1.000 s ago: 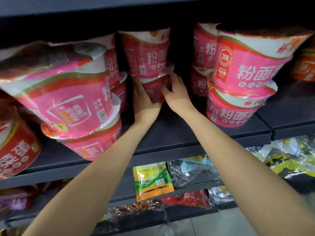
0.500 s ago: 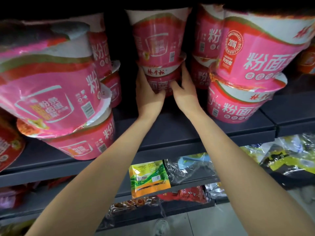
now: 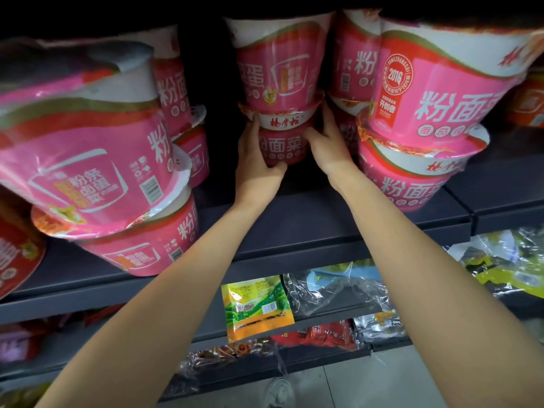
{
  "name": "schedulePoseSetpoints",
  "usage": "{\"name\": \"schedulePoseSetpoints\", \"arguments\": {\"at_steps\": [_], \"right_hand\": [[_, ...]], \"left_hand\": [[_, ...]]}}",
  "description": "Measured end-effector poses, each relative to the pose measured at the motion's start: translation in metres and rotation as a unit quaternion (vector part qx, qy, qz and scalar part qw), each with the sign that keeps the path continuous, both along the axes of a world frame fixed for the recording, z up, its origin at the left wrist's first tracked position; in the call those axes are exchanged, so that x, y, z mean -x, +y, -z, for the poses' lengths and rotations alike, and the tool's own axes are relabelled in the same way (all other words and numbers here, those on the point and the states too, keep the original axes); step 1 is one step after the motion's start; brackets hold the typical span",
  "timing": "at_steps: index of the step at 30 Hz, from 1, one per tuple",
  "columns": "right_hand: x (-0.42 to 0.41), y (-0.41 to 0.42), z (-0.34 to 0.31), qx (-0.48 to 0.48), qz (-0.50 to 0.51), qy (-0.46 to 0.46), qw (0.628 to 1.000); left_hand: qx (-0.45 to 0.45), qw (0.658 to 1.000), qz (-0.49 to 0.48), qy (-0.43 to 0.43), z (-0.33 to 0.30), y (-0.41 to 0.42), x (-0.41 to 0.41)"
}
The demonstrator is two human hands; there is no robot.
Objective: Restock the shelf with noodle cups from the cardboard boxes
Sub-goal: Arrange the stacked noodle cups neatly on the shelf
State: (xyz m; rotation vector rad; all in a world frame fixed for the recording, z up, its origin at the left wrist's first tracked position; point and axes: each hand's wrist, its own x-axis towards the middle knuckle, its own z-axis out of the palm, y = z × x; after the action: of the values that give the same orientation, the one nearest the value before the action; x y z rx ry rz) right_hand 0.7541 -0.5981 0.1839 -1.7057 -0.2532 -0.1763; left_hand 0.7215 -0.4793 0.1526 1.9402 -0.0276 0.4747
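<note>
At centre frame I observe both hands on the lower noodle cup (image 3: 281, 142) of a two-high stack set deep on the dark shelf (image 3: 323, 228). The left hand (image 3: 254, 164) wraps the cup's left flank, fingers curled up toward its white rim and thumb hooked beneath the base. The right hand (image 3: 329, 142) holds the right flank, fingers reaching up along the wall, thumb across the front. A second pink cup (image 3: 278, 66) sits upright on top of the held one, touching its lid.

Left of frame, a near stack of pink cups (image 3: 88, 160) leans, with the upper cup tilted. At right, another two-high stack (image 3: 426, 119) stands just beside the right hand. Further pink cups stand behind both side stacks.

In the lower centre of the frame, on the shelf beneath, I note a yellow-green packet (image 3: 256, 307) among clear-wrapped bags (image 3: 332, 290). Grey floor tile (image 3: 368, 384) shows at the bottom.
</note>
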Motion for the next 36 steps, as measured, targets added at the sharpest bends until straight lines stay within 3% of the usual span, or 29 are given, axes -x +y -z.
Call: {"name": "schedulePoseSetpoints", "arguments": {"at_steps": [7,13,18,21,23,26,30,32,36], "right_hand": [[0.017,0.008,0.001,0.048,0.114,-0.162,0.979],[0.002,0.017,-0.031,0.070,0.070,-0.125,0.987],[-0.005,0.012,-0.044,0.056,0.018,-0.106,0.993],[-0.007,0.013,-0.042,0.093,0.085,-0.110,0.986],[0.000,0.022,-0.031,0.129,0.146,-0.127,0.973],[0.002,0.030,-0.027,0.167,0.144,-0.124,0.967],[-0.014,0.018,-0.035,0.053,0.051,-0.060,0.995],[-0.017,0.013,-0.034,-0.005,0.010,-0.034,0.999],[-0.012,0.019,-0.024,0.025,0.112,-0.114,0.987]], "left_hand": [[0.053,0.989,-0.066,-0.119,-0.032,0.005,-0.004],[0.107,0.991,-0.034,-0.077,-0.062,0.003,-0.023],[0.081,0.992,-0.025,-0.092,-0.049,0.001,-0.012],[0.138,0.982,-0.050,-0.117,-0.049,0.005,-0.015],[0.187,0.977,-0.053,-0.085,-0.060,0.009,-0.025],[0.171,0.984,-0.035,-0.042,-0.075,-0.001,-0.027],[0.059,0.994,-0.038,-0.080,-0.054,-0.009,-0.006],[0.046,0.993,-0.048,-0.097,-0.042,-0.004,-0.007],[0.090,0.989,-0.074,-0.096,-0.043,0.003,-0.022]]}}
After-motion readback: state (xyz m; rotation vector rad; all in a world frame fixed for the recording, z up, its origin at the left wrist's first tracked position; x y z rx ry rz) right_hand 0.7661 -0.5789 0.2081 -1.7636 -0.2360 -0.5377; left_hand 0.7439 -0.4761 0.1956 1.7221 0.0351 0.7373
